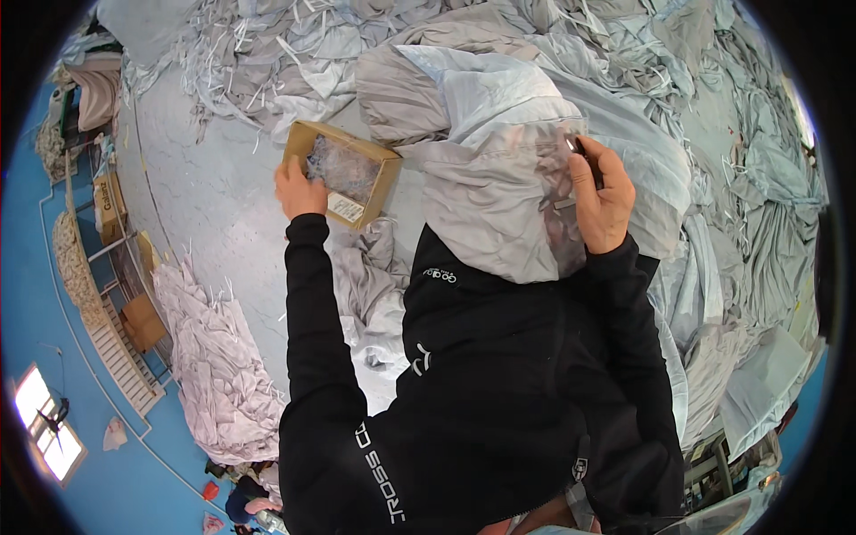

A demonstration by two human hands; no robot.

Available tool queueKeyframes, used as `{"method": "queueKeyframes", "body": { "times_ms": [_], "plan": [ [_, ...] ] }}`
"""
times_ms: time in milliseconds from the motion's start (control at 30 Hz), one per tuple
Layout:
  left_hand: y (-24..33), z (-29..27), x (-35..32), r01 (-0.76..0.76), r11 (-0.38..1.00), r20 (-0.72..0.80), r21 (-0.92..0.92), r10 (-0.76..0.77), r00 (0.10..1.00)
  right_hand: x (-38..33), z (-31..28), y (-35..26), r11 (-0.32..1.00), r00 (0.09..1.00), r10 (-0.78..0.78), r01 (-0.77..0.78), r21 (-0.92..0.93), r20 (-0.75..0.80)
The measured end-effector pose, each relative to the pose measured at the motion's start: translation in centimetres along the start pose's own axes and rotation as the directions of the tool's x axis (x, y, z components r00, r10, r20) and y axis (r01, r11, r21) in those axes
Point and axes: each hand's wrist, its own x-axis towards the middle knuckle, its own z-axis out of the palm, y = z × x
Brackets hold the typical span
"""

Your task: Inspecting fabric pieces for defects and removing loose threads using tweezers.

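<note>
My left hand [300, 187] is closed over the left rim of a small open cardboard box [382, 192]. Inside the box lie many small clear and bluish pieces [343, 167], too small to name, and a white printed label [344, 208] is by its near edge. My right hand [606, 198] is closed around a small dark tool [586, 153] with a shiny metal tip; its exact kind is unclear. Beneath that hand, pale grey fabric [499, 205] spreads over my lap, and part of it looks sheer. The fingers hide most of the tool.
Heaps of grey and pale blue fabric [749, 178] with white ties lie ahead and to the right. A pinkish fabric pile [218, 357] sits at left on the grey surface [205, 187]. Beyond are a rack [129, 374], cardboard boxes [143, 323] and another person [247, 501].
</note>
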Motion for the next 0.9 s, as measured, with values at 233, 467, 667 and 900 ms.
{"method": "queueKeyframes", "body": {
  "times_ms": [233, 467, 667, 900],
  "plan": [
    [8.1, -5.4, -0.3, -0.393, 0.894, -0.15, -0.214, 0.367, 0.918, -0.4, 1.0, 0.7, 0.897, 0.97, 0.225, -0.245, 0.368, 0.095],
    [22.3, -10.8, -5.7, -0.267, 0.365, -0.077, -0.892, 0.457, 0.886, 0.5, 3.8, -0.1, 0.967, 0.963, 0.212, -0.232, 0.108, 0.168],
    [24.6, -9.1, -6.1, -0.169, 0.454, -0.002, -0.875, 0.346, 0.938, 0.9, 4.3, -0.1, 0.987, 0.969, 0.151, -0.137, -0.082, 0.195],
    [24.7, -8.2, -6.3, -0.199, 0.455, -0.016, -0.868, 0.374, 0.927, 0.7, 3.3, 0.1, 0.898, 0.924, 0.235, -0.325, 0.297, 0.302]
  ]
}}
